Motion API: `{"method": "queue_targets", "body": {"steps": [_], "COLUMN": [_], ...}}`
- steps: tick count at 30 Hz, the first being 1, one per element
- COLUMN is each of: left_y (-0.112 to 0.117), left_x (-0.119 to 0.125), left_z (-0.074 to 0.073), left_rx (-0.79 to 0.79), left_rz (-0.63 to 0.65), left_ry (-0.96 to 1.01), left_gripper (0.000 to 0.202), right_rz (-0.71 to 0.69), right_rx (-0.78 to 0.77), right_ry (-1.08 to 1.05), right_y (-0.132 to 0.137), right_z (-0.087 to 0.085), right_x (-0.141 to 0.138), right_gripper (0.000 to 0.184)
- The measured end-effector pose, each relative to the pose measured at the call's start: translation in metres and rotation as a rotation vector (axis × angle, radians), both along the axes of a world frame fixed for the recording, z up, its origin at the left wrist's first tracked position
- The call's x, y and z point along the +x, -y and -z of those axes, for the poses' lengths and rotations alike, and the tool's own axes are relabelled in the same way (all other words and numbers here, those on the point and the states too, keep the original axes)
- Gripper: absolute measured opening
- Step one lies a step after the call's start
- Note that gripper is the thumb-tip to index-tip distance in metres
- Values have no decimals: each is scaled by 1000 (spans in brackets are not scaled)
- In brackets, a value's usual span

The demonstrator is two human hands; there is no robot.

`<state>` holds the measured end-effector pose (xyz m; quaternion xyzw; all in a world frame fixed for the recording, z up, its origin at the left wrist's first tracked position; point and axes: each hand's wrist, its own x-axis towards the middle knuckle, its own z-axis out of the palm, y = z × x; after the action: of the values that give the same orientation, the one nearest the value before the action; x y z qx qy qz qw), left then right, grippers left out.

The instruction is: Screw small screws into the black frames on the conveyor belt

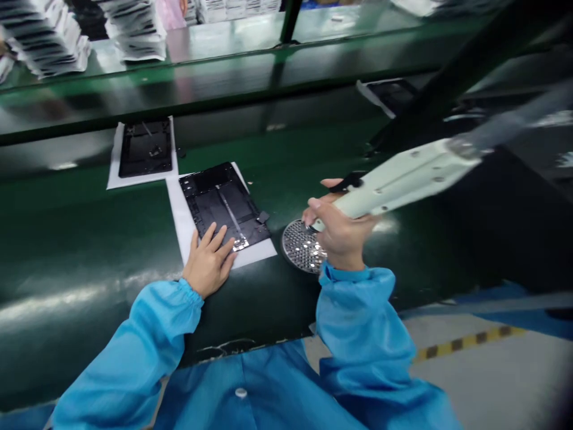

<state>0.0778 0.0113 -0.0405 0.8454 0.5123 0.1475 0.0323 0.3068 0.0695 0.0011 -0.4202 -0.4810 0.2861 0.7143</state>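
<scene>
My left hand [209,261] lies flat with fingers spread on the lower edge of a black tablet housing [219,206], which has a pale ribbon strip down its middle. Under the housing is a white sheet [179,230] on the green work surface. My right hand [342,230] is wrapped round a pale green electric screwdriver [403,176] with a black lever, held tilted, its cable end up to the right. Its tip points down over a round metal dish [302,246] with a pattern of small holes. Whether a screw sits on the tip is hidden by my fingers.
A second black housing [145,148] on white sheet lies back left, another [394,95] back right. A raised shelf [224,42] runs along the far side with stacks of wrapped items [134,30]. A dark post [452,77] slants across the right.
</scene>
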Motion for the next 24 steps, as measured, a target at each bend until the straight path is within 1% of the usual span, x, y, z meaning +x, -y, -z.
{"method": "queue_targets", "body": {"steps": [3,5,7,9,12,19,24], "left_y": [0,0,1,1,1,2,3], "left_x": [2,2,2,3,4,8,8], "left_z": [2,3,4,4,3,-2,-3], "left_rx": [-13,-10,-11,-19,-54,-139,-132], "left_rz": [-30,-61,-77,-75,-64,-72,-65], "left_ry": [41,68,80,83,90,114,135], "left_gripper": [34,37,42,44,46,44,32], "right_rz": [-154,-258,-316,-335,-350,-357,-360], "right_rx": [-48,-88,-105,-122,-141,-119,-120], "right_ry": [-14,4,35,71,108,196,230], "right_y": [9,12,13,13,13,17,22], "right_z": [-8,-8,-5,0,8,17,20], "right_x": [-32,-55,-75,-88,-94,-89,-90], "right_gripper": [25,25,23,20,16,20,20]}}
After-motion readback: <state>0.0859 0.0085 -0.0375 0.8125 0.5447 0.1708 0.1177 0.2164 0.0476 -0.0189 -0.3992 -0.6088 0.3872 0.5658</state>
